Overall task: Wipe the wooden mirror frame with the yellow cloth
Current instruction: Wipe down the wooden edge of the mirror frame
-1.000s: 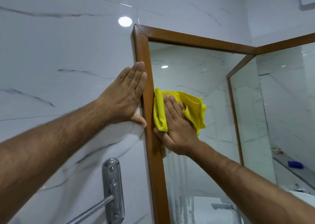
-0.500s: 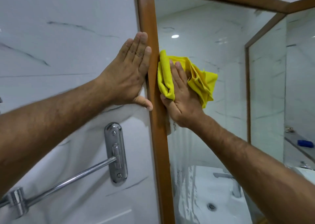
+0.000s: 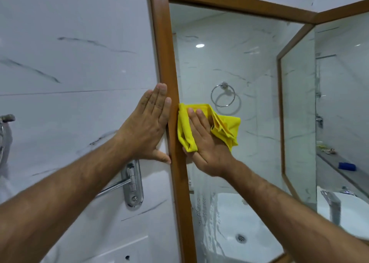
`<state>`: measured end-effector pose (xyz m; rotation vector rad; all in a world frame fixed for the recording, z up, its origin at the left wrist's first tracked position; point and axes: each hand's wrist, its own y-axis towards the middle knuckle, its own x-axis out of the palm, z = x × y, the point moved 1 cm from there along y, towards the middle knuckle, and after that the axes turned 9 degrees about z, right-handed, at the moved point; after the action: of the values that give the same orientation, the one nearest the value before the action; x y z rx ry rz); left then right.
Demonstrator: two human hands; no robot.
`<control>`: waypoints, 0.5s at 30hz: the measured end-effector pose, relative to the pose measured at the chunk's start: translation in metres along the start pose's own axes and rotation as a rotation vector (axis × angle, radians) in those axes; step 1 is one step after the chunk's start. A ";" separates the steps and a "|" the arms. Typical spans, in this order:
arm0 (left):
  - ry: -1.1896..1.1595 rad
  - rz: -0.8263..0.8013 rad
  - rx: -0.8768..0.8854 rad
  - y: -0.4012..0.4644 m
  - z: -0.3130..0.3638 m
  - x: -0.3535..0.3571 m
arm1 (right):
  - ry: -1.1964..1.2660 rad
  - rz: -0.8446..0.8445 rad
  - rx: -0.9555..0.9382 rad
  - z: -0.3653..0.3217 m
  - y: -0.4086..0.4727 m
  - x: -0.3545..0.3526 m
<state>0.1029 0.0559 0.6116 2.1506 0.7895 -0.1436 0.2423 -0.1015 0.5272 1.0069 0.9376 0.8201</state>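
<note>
Frame (image 3: 169,62) wiping goes best with the right hand (image 3: 207,144) flat, fingers (image 3: 196,122) pressing the cloth (image 3: 225,128) leftward onto wood; left hand (image 3: 148,126) braces, fingers released.

The yellow cloth (image 3: 223,128) is bunched and pressed against the mirror glass. Its left fold is laid along the upright wooden mirror frame (image 3: 166,62).

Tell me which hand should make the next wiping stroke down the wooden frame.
Right. The right hand already presses the yellow cloth against the glass beside the wooden frame. The left hand is bare, flat on the wall tile, touching the frame's outer edge.
</note>
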 end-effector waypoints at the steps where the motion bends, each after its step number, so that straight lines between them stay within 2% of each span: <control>1: -0.012 0.007 0.000 -0.002 0.002 0.003 | 0.002 0.020 0.007 0.000 0.002 0.003; 9: -0.019 -0.054 -0.015 -0.023 0.031 0.017 | -0.009 0.149 -0.011 -0.001 -0.025 0.030; 15: 0.027 -0.176 -0.088 -0.044 0.057 0.022 | -0.003 0.068 -0.022 -0.019 -0.107 0.042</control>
<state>0.1035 0.0447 0.5369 2.0028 0.9834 -0.1677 0.2545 -0.0923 0.4114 1.0251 0.8940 0.8836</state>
